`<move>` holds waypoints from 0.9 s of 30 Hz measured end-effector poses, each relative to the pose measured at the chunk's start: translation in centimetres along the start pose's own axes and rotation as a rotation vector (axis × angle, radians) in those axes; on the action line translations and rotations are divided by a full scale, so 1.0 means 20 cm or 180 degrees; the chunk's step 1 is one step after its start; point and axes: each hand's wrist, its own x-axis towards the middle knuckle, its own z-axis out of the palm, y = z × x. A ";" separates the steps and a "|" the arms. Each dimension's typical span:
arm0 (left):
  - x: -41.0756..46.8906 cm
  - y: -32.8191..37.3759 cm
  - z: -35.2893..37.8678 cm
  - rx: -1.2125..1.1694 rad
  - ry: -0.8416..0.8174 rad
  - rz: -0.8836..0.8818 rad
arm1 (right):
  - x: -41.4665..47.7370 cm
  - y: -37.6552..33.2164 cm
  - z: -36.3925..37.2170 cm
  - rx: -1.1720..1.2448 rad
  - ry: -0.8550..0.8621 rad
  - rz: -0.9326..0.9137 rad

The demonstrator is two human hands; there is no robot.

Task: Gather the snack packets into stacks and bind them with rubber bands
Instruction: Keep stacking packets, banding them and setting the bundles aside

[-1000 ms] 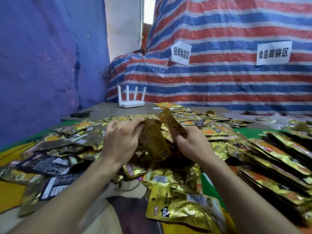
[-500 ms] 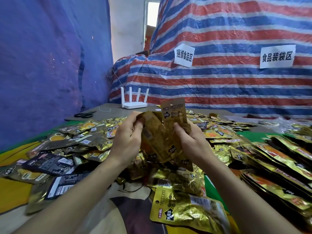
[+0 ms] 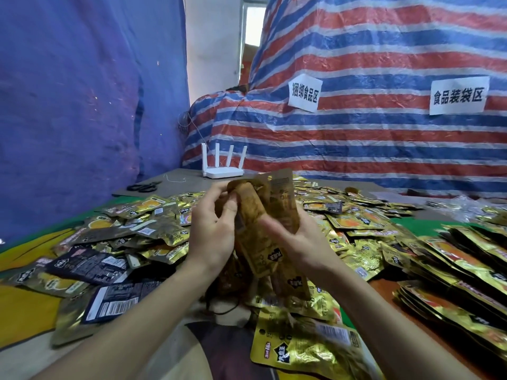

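A small stack of gold snack packets point(image 3: 270, 215) stands upright between my hands, above the table's middle. My left hand point(image 3: 212, 229) grips its left side, thumb and fingers curled over the upper edge. My right hand point(image 3: 299, 239) holds the right side from behind and below. Loose gold and dark packets point(image 3: 131, 237) lie scattered over the table. One large gold packet point(image 3: 307, 344) lies flat at the near edge. No rubber band shows on the held stack; dark loops point(image 3: 227, 311) lie on the table under my wrists.
Rows of overlapped gold packets point(image 3: 461, 272) fill the right side. A white router point(image 3: 222, 165) and black scissors point(image 3: 144, 186) sit at the table's far end. A striped tarp point(image 3: 384, 78) with two paper signs hangs behind, a blue one point(image 3: 68, 91) on the left.
Both hands have lifted the packets off the pile and brought them together upright. The camera view has tilted upward.
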 end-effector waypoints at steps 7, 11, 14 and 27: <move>-0.01 -0.08 -0.01 -0.0739 -0.0284 -0.1202 | -0.02 0.05 -0.02 0.0197 -0.0086 0.0176; 0.00 -0.12 -0.06 -0.0334 -0.1192 -0.1213 | -0.03 0.07 -0.03 0.0571 0.0032 0.0321; -0.02 -0.14 -0.06 -0.0293 -0.1312 -0.1292 | -0.04 0.09 -0.05 0.0768 -0.0043 0.0642; -0.06 -0.14 -0.03 -0.0512 -0.1272 -0.1433 | -0.04 0.11 -0.09 0.1025 0.0030 0.1312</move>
